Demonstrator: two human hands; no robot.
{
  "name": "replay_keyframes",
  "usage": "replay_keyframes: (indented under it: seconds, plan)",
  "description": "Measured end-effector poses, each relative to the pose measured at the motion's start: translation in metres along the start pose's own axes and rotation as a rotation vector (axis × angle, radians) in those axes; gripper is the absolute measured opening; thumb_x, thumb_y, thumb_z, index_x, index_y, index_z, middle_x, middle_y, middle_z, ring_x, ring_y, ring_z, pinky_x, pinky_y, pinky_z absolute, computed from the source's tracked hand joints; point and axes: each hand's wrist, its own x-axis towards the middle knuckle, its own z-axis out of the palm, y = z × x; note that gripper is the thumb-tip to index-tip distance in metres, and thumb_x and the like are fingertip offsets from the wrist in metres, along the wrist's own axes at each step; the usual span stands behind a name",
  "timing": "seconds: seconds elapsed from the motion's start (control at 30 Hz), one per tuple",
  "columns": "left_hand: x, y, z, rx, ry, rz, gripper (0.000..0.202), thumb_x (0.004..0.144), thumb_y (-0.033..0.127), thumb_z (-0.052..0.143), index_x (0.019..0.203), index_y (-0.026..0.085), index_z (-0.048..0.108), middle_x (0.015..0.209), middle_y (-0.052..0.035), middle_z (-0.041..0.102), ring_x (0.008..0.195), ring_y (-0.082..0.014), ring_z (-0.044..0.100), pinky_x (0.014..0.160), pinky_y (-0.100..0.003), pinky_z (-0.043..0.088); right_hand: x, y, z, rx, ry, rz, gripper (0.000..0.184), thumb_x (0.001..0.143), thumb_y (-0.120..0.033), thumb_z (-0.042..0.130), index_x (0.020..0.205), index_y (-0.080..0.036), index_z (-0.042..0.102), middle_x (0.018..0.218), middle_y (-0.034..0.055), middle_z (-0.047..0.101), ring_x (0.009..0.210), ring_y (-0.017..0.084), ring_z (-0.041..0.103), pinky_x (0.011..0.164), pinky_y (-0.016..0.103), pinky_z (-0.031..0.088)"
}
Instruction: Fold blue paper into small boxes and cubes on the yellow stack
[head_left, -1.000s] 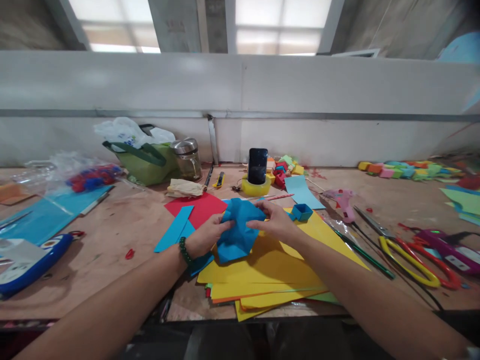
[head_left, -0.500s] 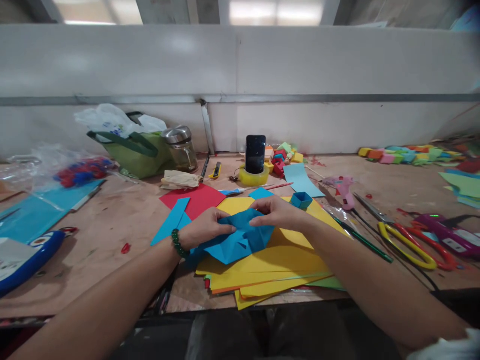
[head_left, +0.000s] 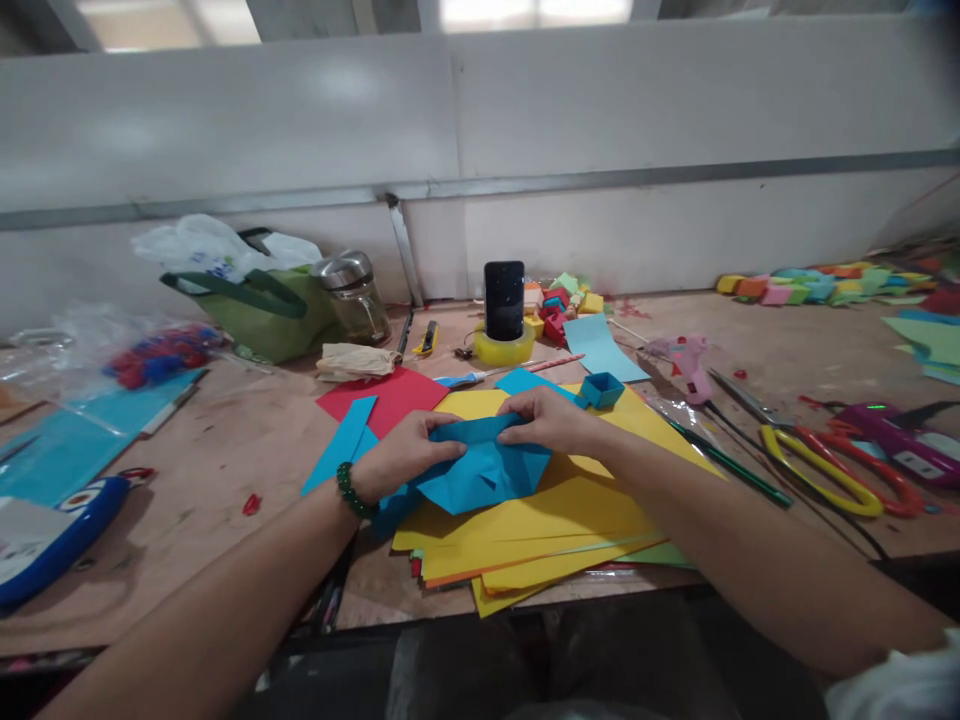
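Note:
A creased blue paper sheet [head_left: 484,465] lies on a stack of yellow paper sheets [head_left: 540,530] near the table's front edge. My left hand [head_left: 405,455], with a green bead bracelet at the wrist, pinches the sheet's left upper edge. The right upper edge is pinched by my right hand [head_left: 551,418]. Both hands press the top edge into a fold. A small folded blue paper box [head_left: 602,389] sits just right of my right hand.
A phone [head_left: 504,300] stands in a yellow tape roll at the back. Red paper [head_left: 382,395], blue strips [head_left: 341,445], a green bag [head_left: 259,310] and a jar [head_left: 352,295] lie left. A pink glue gun [head_left: 690,365], scissors [head_left: 817,470] and coloured paper cubes [head_left: 795,285] lie right.
The blue sheet was raised and bunched between my hands a second ago; now it lies lower and flatter on the yellow stack, its top edge folded over. The camera tilted down.

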Motion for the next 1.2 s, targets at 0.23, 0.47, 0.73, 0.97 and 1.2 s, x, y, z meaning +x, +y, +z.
replay_keyframes:
  seconds: [0.23,0.47,0.73,0.97,1.2]
  plan:
    - [-0.001,0.002,-0.002,-0.029,0.051,-0.029,0.037,0.055,0.025,0.073,0.090,0.015,0.064,0.072,0.0015,0.066,0.062,-0.0134,0.059,0.054,-0.023,0.049,-0.001,-0.003,-0.001,0.112,0.030,0.024,0.021,0.053,-0.025,0.071,0.070,-0.018,0.060,0.060,-0.0061,0.054,0.057,0.010,0.048,0.053,0.023,0.036]
    - [0.001,-0.006,-0.001,0.133,-0.009,0.154,0.035,0.061,0.031,0.069,0.093,0.015,0.068,0.084,-0.0017,0.070,0.074,-0.0175,0.061,0.065,-0.026,0.051,-0.003,-0.007,0.004,-0.047,0.072,-0.024,0.019,0.061,-0.033,0.072,0.067,-0.017,0.062,0.059,-0.0038,0.054,0.059,0.011,0.048,0.052,0.023,0.035]
    - [0.005,-0.013,0.002,0.143,-0.005,0.126,0.031,0.069,0.044,0.063,0.065,0.013,0.065,0.058,-0.0002,0.060,0.052,-0.0107,0.048,0.050,-0.021,0.041,-0.004,-0.001,0.009,-0.217,0.189,-0.211,0.018,0.062,-0.017,0.064,0.079,-0.018,0.067,0.079,0.0001,0.067,0.077,0.017,0.059,0.070,0.027,0.044]
    - [0.004,-0.009,0.000,0.147,0.024,0.130,0.031,0.069,0.044,0.060,0.065,0.013,0.066,0.059,-0.0011,0.059,0.054,-0.0109,0.046,0.050,-0.021,0.039,-0.005,-0.006,0.007,-0.035,0.201,-0.185,0.010,0.061,-0.019,0.062,0.068,-0.018,0.068,0.071,0.0016,0.068,0.071,0.018,0.062,0.067,0.030,0.049]
    - [-0.001,-0.005,0.006,0.212,-0.002,0.212,0.030,0.071,0.043,0.053,0.056,0.017,0.051,0.052,0.0045,0.039,0.050,-0.0080,0.031,0.046,-0.020,0.028,-0.014,-0.009,0.026,-0.213,0.323,-0.376,0.016,0.068,-0.015,0.054,0.077,-0.020,0.066,0.081,0.0036,0.068,0.078,0.019,0.063,0.074,0.031,0.050]
